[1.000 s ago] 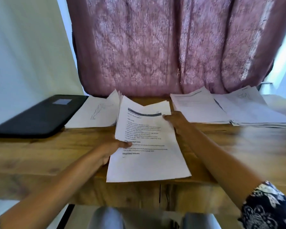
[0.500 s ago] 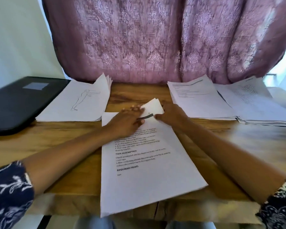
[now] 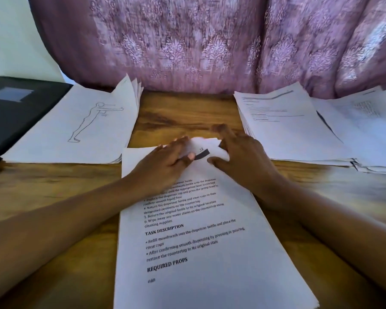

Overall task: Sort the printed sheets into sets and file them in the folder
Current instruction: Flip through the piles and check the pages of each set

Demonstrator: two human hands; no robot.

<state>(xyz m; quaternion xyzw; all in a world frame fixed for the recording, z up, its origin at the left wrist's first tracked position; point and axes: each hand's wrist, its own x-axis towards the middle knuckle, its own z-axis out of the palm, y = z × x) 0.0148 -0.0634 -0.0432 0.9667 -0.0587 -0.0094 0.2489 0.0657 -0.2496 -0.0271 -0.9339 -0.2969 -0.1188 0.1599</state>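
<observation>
On a wooden table (image 3: 187, 112) backed by a pink patterned curtain (image 3: 187, 41) and a white wall (image 3: 9, 30), the printed sheets (image 3: 198, 253) lie at the near centre, their curled top corner pinched by the left hand (image 3: 163, 163) and right hand (image 3: 241, 157), with a black folder (image 3: 13, 112) far left.

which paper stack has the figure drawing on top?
The left stack, beside the black folder: its top sheet shows an outline of a standing figure. The centre stack and the right stacks show printed text on top.
</observation>
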